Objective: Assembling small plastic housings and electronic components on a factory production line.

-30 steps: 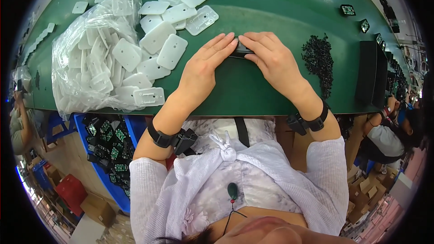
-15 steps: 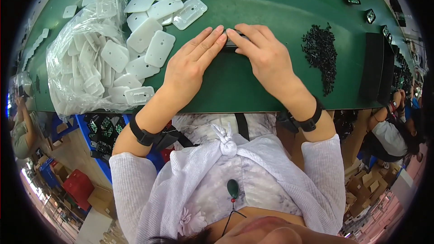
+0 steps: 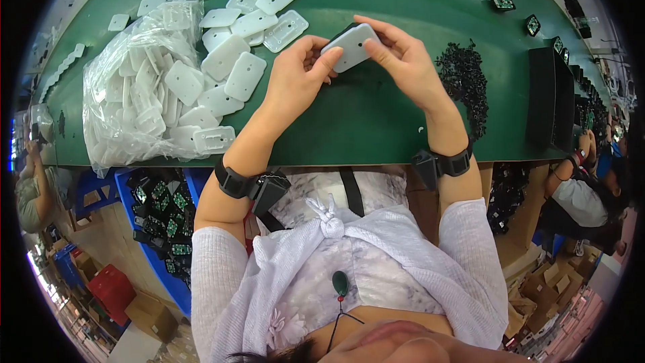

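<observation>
Between my two hands is a small flat case [image 3: 350,54], its white plastic cover facing up and a black body showing along its far edge. My left hand [image 3: 300,74] grips its left end, thumb on the cover and fingers underneath. My right hand [image 3: 408,66] holds the other end, thumb near a small hole in the cover and forefinger along the far side. Left of my hands lie loose white plastic covers [image 3: 245,76] beside a clear plastic bag [image 3: 101,117] of the same covers. To the right is a pile of small black screws [image 3: 463,81].
A black box [image 3: 547,97] stands at the table's right, with black cases holding green circuit boards [image 3: 502,3] beyond it. Below the table edge at left is a blue bin [image 3: 158,255] of similar cases. Another person's arm [image 3: 566,170] shows at far right.
The case has been raised off the table and turned, so its white cover now shows. My hands have shifted from lying over it to gripping its two ends.
</observation>
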Available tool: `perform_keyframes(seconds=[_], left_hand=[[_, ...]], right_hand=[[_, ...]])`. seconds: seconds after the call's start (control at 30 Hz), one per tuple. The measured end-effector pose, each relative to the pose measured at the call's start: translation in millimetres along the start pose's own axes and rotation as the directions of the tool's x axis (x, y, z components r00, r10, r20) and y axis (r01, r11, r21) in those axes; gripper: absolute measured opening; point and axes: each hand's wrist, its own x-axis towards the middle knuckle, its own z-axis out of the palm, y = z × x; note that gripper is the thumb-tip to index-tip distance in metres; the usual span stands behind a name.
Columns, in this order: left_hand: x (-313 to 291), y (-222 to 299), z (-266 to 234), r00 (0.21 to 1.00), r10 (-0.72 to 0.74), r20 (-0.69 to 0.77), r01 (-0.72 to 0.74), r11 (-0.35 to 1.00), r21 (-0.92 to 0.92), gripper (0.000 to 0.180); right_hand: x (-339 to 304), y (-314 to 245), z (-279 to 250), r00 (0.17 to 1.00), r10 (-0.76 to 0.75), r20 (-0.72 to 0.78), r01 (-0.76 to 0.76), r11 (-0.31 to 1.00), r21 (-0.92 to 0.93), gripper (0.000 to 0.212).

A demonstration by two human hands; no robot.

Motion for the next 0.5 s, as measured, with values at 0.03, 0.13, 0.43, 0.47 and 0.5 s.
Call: perform_keyframes(seconds=[0.03, 0.13, 0.43, 0.47, 0.5], left_hand=[[0, 0, 0, 1.000, 0.008, 0.005, -0.008, 1.000, -0.001, 0.027], [-3, -4, 5, 1.000, -0.007, 0.004, 0.006, 1.000, 0.024, 0.028], [1, 7, 17, 1.000, -0.009, -0.006, 0.008, 0.972, -0.235, 0.027], [1, 8, 20, 1.000, -0.002, -0.018, -0.003, 0.953, -0.304, 0.027], [2, 7, 20, 0.999, 0.003, -0.031, -0.015, 0.929, -0.371, 0.028]], right_hand=[[0, 0, 3, 1.000, 0.006, -0.016, -0.006, 1.000, -0.007, 0.039], [-1, 4, 3, 0.999, 0.013, -0.035, -0.013, 1.000, -0.007, 0.041], [-2, -1, 9, 0.981, -0.108, -0.164, 0.123, 0.988, 0.089, 0.039], [-3, -3, 10, 0.982, -0.029, -0.188, 0.062, 0.983, 0.175, 0.038], [-2, -4, 11, 0.978, 0.053, -0.203, 0.002, 0.965, 0.261, 0.038]])
